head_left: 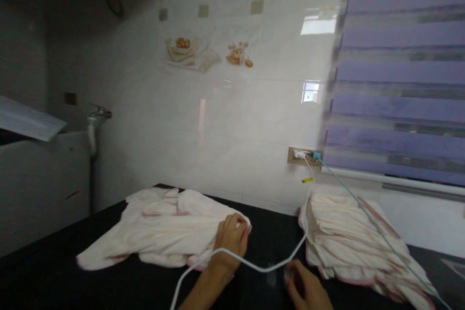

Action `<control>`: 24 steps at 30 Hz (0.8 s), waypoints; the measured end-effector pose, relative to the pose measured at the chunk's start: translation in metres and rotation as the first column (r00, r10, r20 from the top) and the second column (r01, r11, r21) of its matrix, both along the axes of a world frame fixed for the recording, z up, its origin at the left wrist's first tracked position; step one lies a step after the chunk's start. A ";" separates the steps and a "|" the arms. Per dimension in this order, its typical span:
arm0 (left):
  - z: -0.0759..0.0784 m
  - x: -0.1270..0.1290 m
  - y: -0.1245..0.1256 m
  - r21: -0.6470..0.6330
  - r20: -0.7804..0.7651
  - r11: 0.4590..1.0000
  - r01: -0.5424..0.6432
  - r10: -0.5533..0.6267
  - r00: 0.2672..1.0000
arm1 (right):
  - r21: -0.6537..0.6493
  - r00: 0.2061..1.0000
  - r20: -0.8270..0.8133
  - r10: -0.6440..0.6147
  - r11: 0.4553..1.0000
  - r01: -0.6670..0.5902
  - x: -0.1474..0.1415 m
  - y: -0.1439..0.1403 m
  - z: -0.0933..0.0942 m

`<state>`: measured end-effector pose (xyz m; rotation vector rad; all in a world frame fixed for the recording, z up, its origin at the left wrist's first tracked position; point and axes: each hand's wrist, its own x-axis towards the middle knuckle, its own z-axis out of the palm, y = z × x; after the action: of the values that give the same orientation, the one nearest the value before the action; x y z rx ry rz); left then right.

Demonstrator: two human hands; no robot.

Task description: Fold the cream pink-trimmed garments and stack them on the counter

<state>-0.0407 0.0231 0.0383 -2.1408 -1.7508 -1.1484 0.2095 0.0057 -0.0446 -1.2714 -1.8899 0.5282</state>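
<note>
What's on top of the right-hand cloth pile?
A green cord and, at the left edge, a white cable cross the cloth pile; contact is unclear. Anything beneath is covered.

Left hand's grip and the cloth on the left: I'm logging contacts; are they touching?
Touching. The head view shows the left hand's grip pinching an end of the cloth, folds running toward it.

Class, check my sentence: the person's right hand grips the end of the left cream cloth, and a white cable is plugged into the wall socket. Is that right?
The hand is wrong: the head view shows the left hand gripping the end of the left cream cloth; a white cable is plugged into the wall socket.
</note>
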 end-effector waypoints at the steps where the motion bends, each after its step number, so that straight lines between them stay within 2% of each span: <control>1: -0.004 0.009 -0.007 0.009 -0.028 0.997 0.083 -0.082 0.996 | 0.038 0.999 -0.043 0.003 0.999 -0.002 -0.001 -0.001 0.001; 3: -0.014 0.030 -0.023 -0.017 -0.082 0.946 0.324 -0.324 0.942 | 0.132 0.991 -0.128 0.024 0.991 -0.007 -0.002 -0.005 0.003; 4: -0.019 0.040 -0.030 -0.071 -0.108 0.887 0.457 -0.462 0.880 | 0.166 0.987 -0.151 0.056 0.986 -0.031 -0.003 -0.007 0.004; 6: -0.026 0.057 -0.042 -0.218 -0.128 0.744 0.632 -0.664 0.737 | 0.178 0.979 -0.144 0.144 0.977 -0.117 -0.001 -0.010 0.005; 7: -0.027 0.062 -0.046 -0.282 -0.126 0.684 0.673 -0.722 0.681 | 0.159 0.973 -0.124 0.193 0.972 -0.172 -0.001 -0.011 0.005; 8: -0.026 0.065 -0.050 -0.318 -0.114 0.653 0.688 -0.746 0.656 | 0.135 0.967 -0.107 0.232 0.967 -0.217 0.000 -0.012 0.005; 10: -0.019 0.065 -0.057 -0.321 -0.077 0.651 0.688 -0.742 0.666 | 0.121 0.957 -0.095 0.273 0.958 -0.261 0.001 -0.011 0.003; 13: -0.001 0.057 -0.066 -0.262 -0.029 0.704 0.660 -0.690 0.723 | 0.188 0.943 -0.094 0.320 0.936 -0.299 -0.002 -0.009 0.002; 16: 0.010 0.046 -0.063 -0.164 -0.044 0.815 0.555 -0.569 0.822 | 0.230 0.919 -0.053 0.390 0.901 -0.369 -0.005 -0.007 0.005; 18: 0.010 0.034 -0.049 -0.079 -0.069 0.910 0.406 -0.411 0.909 | 0.241 0.915 -0.018 0.403 0.890 -0.387 -0.006 -0.006 0.008; 20: 0.006 0.016 -0.029 -0.026 -0.115 0.974 0.226 -0.228 0.967 | 0.261 0.919 -0.002 0.395 0.887 -0.381 -0.006 -0.006 0.008; 22: 0.000 -0.007 -0.009 -0.017 -0.189 1.000 0.026 -0.028 0.981 | 0.281 0.921 -0.011 0.389 0.885 -0.371 -0.004 -0.004 0.005; 24: -0.003 -0.032 0.007 -0.063 -0.226 0.974 -0.216 0.197 0.954 | 0.291 0.936 -0.054 0.349 0.902 -0.319 -0.001 0.000 0.001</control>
<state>-0.0729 0.0304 0.0350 -1.9821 -1.8981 -0.7672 0.2083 0.0053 -0.0438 -0.7255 -2.0204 0.4726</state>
